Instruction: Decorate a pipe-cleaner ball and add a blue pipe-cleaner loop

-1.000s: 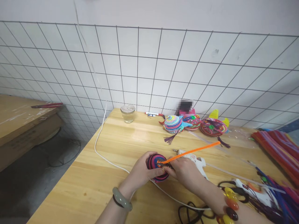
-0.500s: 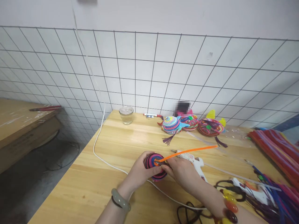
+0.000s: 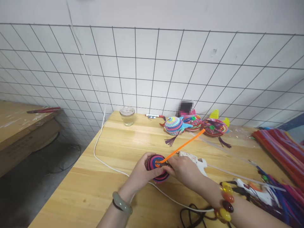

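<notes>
At the middle of the light wooden table (image 3: pixel 99 177), near its front edge, a person's left hand (image 3: pixel 140 175) cups a round coil of pink, blue and black pipe cleaners (image 3: pixel 156 167), fingers curled around its left side. The right hand (image 3: pixel 184 171) pinches the near end of a long orange pipe cleaner (image 3: pixel 182 146) against the coil's centre, the stem slanting up toward the far edge. A white hot-glue gun (image 3: pixel 194 160) lies just beside the right hand, and 3 finished multicoloured pipe-cleaner figures (image 3: pixel 194 125) sit along the far edge.
</notes>
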A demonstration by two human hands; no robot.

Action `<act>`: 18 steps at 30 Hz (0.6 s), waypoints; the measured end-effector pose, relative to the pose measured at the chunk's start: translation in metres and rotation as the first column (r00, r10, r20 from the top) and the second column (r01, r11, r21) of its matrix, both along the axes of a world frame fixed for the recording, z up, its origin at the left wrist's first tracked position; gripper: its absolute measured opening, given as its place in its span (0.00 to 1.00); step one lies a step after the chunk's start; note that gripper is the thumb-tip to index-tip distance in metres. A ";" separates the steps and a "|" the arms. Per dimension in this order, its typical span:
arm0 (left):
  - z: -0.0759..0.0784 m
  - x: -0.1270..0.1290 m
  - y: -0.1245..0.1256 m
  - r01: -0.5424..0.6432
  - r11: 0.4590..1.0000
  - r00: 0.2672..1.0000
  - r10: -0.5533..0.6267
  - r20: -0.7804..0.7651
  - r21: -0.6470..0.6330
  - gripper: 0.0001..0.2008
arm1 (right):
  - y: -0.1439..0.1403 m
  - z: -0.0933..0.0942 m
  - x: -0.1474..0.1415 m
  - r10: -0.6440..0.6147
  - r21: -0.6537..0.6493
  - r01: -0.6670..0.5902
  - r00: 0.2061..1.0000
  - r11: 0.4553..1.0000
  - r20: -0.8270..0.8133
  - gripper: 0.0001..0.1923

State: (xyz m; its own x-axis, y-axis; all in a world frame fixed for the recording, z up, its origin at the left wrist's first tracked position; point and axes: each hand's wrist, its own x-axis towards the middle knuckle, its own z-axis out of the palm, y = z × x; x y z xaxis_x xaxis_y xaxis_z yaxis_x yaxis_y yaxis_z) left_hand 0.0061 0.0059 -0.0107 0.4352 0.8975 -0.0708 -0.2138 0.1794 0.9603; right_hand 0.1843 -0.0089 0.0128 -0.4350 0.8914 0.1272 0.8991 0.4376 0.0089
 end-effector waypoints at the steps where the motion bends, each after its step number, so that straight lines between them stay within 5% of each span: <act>1: 0.000 0.000 0.000 0.002 1.000 1.000 -0.002 0.000 -0.002 0.24 | 0.001 0.001 0.000 0.007 -0.008 -0.007 1.000 1.000 0.005 0.12; 7: -0.001 -0.001 -0.001 0.004 1.000 1.000 -0.004 -0.008 0.003 0.23 | 0.005 0.009 -0.001 0.043 -0.057 -0.042 0.999 0.997 0.011 0.12; 18: -0.004 -0.002 -0.001 -0.023 0.999 0.993 0.027 -0.111 0.032 0.25 | -0.003 0.011 -0.006 -0.076 -0.117 0.075 0.997 0.990 -0.002 0.14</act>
